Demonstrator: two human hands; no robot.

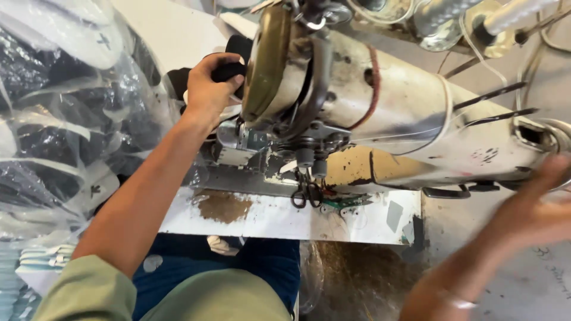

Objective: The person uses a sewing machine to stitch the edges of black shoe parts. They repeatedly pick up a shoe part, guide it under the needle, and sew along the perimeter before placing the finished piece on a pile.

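Left hand: the left hand [208, 89] reaches up past the head end of the sewing machine [380, 113], fingers curled tight round a black piece [229, 70] — thumb side towards the camera, knuckles on top.
Black piece: it sits inside the closed fingers, its free end poking out just beside the machine's brassy round face plate [264, 62]; more black material shows behind the hand.
Right hand: the right hand [535, 208] is blurred at the far right, by the machine's wheel end; the fingers look loosely spread, but whether they grip anything I cannot tell.
Machine bed: a worn white plate [267, 217] lies under the needle area, small scissors [306, 193] hanging at its edge.
Left side: clear plastic bags [65, 119] of dark and white pieces — stacked beside the forearm.
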